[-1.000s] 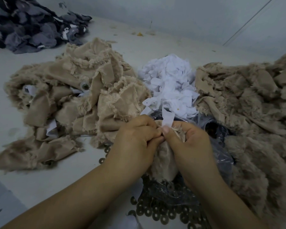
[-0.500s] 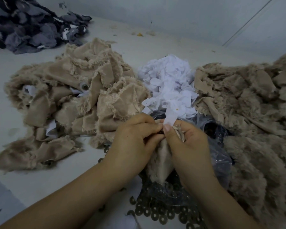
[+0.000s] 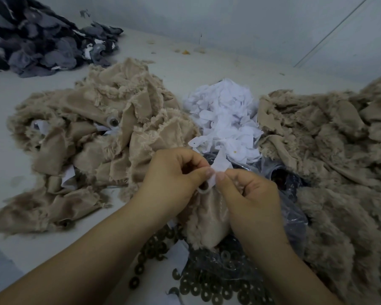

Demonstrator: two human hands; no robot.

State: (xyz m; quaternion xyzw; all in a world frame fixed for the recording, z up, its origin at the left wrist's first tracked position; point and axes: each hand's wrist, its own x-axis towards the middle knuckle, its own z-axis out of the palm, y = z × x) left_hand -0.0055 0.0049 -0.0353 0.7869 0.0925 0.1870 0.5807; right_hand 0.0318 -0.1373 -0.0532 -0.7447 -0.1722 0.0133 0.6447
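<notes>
Left hand (image 3: 172, 179) and right hand (image 3: 249, 194) pinch white slip (image 3: 221, 165) on plush piece (image 3: 209, 219). Left-edge pile (image 3: 97, 133) looks done; right-edge pile (image 3: 328, 161) probably pending.

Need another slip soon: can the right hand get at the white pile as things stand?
Probably yes: the white pile lies open just beyond the right hand, nothing over it, but its fingers pinch a white slip.

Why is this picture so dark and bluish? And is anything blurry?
Head view: dim, flat light with a bluish cast, no glare, only soft shadows. Head view again: the left hand and right hand pinching the white strip look sharp, while the washers at the bottom edge look smeared.
</notes>
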